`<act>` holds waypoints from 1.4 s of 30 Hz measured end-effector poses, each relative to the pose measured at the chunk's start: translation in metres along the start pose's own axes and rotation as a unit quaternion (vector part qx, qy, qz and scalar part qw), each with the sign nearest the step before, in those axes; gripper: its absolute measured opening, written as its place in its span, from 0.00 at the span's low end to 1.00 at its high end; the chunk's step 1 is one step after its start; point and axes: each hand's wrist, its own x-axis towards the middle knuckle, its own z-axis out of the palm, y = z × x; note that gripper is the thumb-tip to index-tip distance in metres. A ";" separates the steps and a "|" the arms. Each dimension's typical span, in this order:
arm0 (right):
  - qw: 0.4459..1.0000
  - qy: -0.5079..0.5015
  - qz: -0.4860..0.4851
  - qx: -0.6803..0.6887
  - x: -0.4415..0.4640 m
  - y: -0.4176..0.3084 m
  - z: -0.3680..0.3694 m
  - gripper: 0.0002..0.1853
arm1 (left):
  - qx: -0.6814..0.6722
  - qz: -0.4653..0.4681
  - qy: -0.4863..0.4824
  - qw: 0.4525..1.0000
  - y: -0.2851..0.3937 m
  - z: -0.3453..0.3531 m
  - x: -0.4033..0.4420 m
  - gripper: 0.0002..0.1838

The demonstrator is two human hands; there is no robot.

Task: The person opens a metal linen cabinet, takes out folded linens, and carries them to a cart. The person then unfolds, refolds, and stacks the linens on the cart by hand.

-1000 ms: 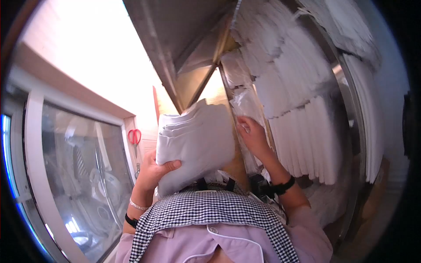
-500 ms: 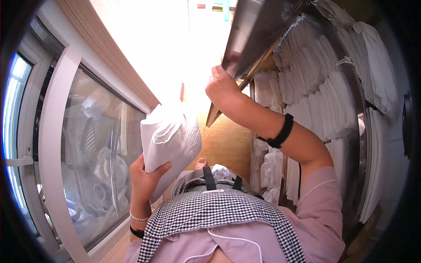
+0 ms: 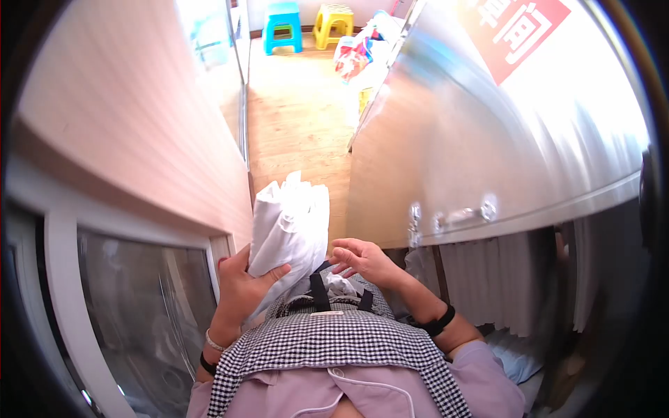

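Note:
My left hand (image 3: 247, 285) is wrapped around a thick bundle of folded white cloth (image 3: 289, 223), thumb across its near side. The cloth stands nearly upright in front of my checked apron (image 3: 327, 338). Close to the right side of the bundle, my right hand (image 3: 362, 261) holds nothing, its fingers apart and slightly bent. Whether its fingertips touch the cloth I cannot tell. Beyond my right hand stands a shiny metal door (image 3: 446, 160) with a handle (image 3: 463, 216) and a red sign.
A wooden wall panel (image 3: 132, 118) and a glazed window (image 3: 150, 313) are at my left. Wood flooring (image 3: 300, 132) leads ahead to a blue stool (image 3: 282, 28) and a yellow stool (image 3: 333, 26). White fabric (image 3: 484, 279) hangs below the door's edge at right.
My right hand has left the metal door's edge and come down beside the cloth. The door now spans the right side, hiding most of the shelved linens. My view has turned toward the passage.

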 end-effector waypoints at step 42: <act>0.934 0.251 -0.157 0.203 0.394 -0.482 -0.297 0.21 | 0.127 0.493 -0.181 0.841 0.275 -0.035 0.744 0.29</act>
